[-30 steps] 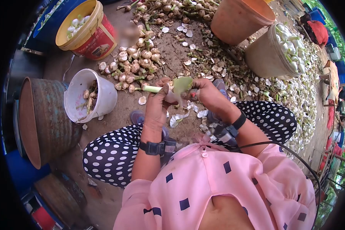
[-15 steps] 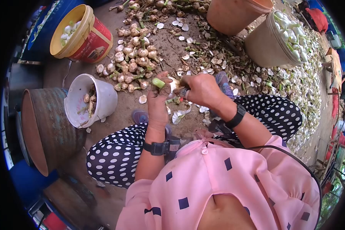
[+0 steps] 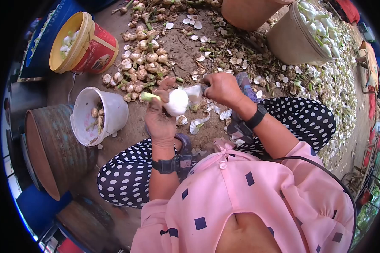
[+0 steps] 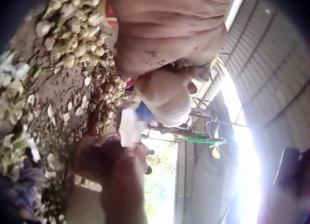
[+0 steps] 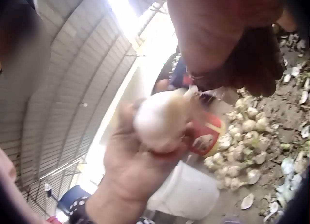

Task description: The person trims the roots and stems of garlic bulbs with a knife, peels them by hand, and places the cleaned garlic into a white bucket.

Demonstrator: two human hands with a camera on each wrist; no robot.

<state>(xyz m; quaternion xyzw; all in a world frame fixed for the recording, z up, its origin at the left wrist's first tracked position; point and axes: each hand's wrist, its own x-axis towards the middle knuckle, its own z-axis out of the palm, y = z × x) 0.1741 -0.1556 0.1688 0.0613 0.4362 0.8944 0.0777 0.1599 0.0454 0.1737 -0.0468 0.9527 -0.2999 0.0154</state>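
Observation:
A white peeled garlic bulb [image 3: 176, 102] with a short green stem is gripped in my left hand [image 3: 160, 116], the stem lying between the fingers and pointing left. Just right of it, my right hand [image 3: 226, 90] has curled fingers pinching a pale strip of skin [image 3: 193, 92], blurred between the two hands. From the right wrist view, the bulb [image 5: 162, 118] rests in the palm of the left hand [image 5: 140, 161], root side toward the right hand [image 5: 227, 44]. The left wrist view shows the pale skin [image 4: 130, 128] at the right hand's fingertips.
Unpeeled bulbs [image 3: 147, 61] lie heaped ahead. A white bucket [image 3: 121, 111] holding a few bulbs and a rusty drum [image 3: 63, 145] stand left, a yellow-rimmed bucket [image 3: 86, 46] behind them. A full bucket of white bulbs [image 3: 287, 42] stands at right. Skins [image 3: 198, 123] litter the ground.
The bulb in my left hand has turned and shows its white side. My right hand has moved away to the right from it, with pale skin at its fingers. The view has shifted slightly.

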